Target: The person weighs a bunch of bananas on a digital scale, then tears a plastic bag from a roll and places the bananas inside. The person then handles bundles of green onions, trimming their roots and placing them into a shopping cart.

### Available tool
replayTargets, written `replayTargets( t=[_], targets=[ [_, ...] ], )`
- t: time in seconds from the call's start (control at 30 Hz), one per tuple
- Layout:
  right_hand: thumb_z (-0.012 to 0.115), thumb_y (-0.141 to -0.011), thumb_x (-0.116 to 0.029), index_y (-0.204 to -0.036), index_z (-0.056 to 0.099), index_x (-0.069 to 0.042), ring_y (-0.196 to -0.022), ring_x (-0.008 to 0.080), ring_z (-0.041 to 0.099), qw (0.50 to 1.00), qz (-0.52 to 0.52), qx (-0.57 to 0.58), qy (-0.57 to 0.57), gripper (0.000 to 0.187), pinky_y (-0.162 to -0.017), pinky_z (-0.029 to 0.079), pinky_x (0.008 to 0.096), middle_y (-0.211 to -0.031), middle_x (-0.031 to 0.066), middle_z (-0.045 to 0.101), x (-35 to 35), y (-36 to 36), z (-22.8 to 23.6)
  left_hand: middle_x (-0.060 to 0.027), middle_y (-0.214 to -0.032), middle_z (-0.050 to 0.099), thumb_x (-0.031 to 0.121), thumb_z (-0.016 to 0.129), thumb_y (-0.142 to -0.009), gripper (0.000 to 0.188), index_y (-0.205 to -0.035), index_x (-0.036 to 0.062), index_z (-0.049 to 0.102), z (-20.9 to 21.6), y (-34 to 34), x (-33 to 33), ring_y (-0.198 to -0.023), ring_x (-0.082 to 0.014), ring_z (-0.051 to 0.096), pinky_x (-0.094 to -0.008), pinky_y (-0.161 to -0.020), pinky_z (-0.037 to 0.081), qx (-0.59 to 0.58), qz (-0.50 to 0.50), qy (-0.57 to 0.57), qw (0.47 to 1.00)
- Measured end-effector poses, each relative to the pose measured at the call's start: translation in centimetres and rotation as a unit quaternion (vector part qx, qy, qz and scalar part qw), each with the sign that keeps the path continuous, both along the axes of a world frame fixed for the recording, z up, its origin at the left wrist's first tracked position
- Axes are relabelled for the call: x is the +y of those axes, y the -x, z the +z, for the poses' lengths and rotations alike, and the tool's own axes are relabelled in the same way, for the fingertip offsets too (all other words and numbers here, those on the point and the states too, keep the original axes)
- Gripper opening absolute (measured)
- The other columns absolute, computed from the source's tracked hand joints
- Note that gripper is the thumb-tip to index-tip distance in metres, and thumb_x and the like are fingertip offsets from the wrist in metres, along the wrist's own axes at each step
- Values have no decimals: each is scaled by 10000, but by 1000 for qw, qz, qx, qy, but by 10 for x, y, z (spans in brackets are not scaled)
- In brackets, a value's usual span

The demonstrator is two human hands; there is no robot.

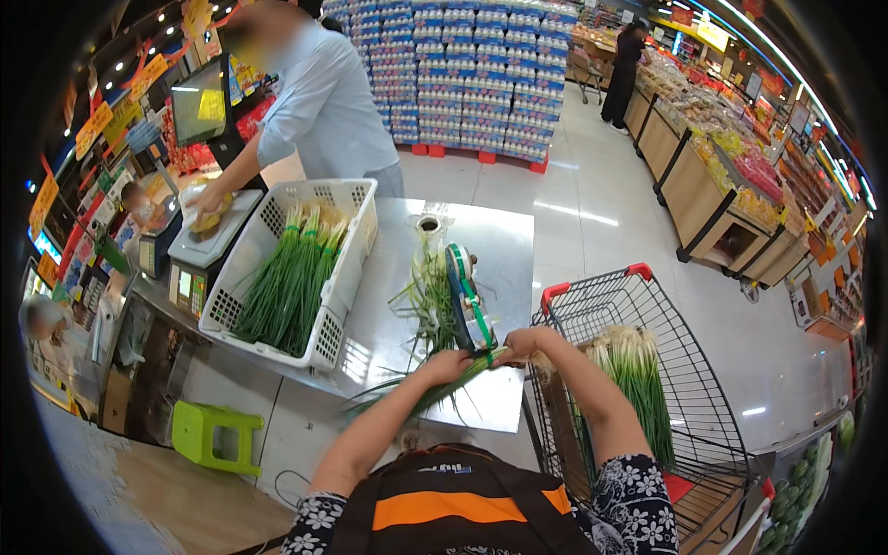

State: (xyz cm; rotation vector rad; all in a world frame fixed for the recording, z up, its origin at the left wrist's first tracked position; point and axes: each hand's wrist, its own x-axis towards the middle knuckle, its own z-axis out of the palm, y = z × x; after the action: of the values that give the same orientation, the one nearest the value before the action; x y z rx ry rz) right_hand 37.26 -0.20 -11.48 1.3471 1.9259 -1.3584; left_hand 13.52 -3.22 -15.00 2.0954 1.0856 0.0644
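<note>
My left hand [447, 367] is closed round the green stalks of a bunch of scallions [476, 370], held slanting over the metal table's near edge. My right hand [520, 344] grips the same bunch by its pale root end. Between my hands the stalks touch the lower end of a taping tool [467, 296], which carries a roll of green tape. Loose scallion leaves [430, 287] lie scattered to the left of the tool. Several bunches bound with green tape [294, 268] fill a white plastic crate [335, 310] at the left of the table [388, 250].
At my right stands a wire shopping cart [708, 388] holding more scallions [638, 379]. A person in a light blue shirt [328, 102] reaches to a scale [217, 231] beyond the crate. A green stool [217, 437] stands on the floor at the left.
</note>
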Motion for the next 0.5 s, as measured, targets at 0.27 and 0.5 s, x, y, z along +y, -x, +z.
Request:
replayTargets(
  t=[0.27,0.5],
  targets=[
    [690,-730,-457,-1102,650,-205,-780,265,601,921,105,90,-365,451,-679,457,372,-794,73,633,-77,-8,125,-203,-1065,611,293,515,-903,411,-1228,42,506,114,15,-51,-957,-354,598,-394,-830,463,-134,-58,22,989],
    [725,-677,-251,-1118,651,-272,-724,203,499,780,200,213,-554,447,-763,410,357,-709,1,494,-124,71,250,-187,-1223,534,302,560,-889,541,-1354,83,394,244,112,-130,-1102,-323,535,-371,-926,412,-196,-25,47,979]
  ],
)
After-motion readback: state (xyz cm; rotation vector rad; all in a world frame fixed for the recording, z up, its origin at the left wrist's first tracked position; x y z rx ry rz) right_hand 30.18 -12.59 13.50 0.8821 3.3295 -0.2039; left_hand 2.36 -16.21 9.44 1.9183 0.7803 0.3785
